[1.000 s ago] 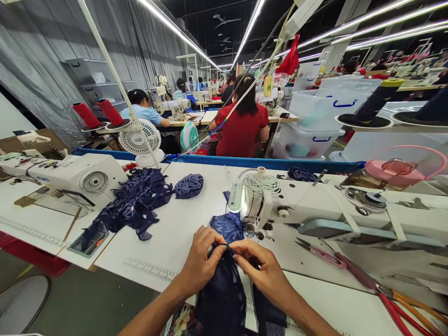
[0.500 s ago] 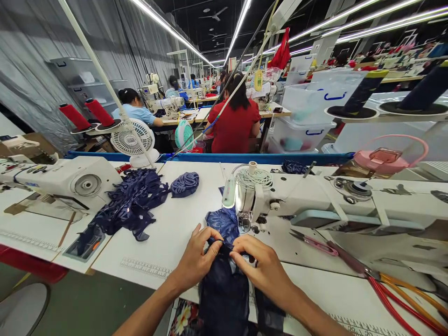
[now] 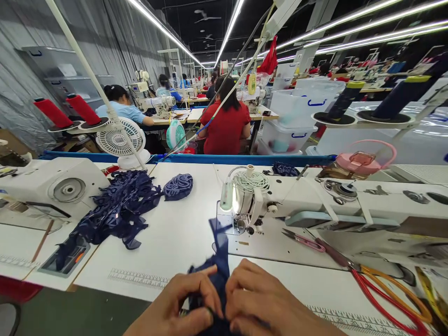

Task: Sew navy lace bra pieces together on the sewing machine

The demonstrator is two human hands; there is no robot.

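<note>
Both my hands are close together at the table's front edge, gripping navy blue fabric. My left hand pinches it between thumb and fingers. Beside it, my right hand is closed on the same fabric, its fingertips partly hidden. A narrow strip of the fabric reaches up over the white table toward the needle area of the sewing machine. The lower part of the fabric is hidden by my hands.
Navy fabric scraps heap at left, near a folded patterned piece. Pink-handled snips and red-and-orange-handled scissors lie at right. A fan stands behind the table. Beyond it, a person in red sits with their back turned.
My hands have come down toward me with the fabric. The patterned blue piece has left the needle area, where a narrow navy strip now shows. The view has shifted slightly.
</note>
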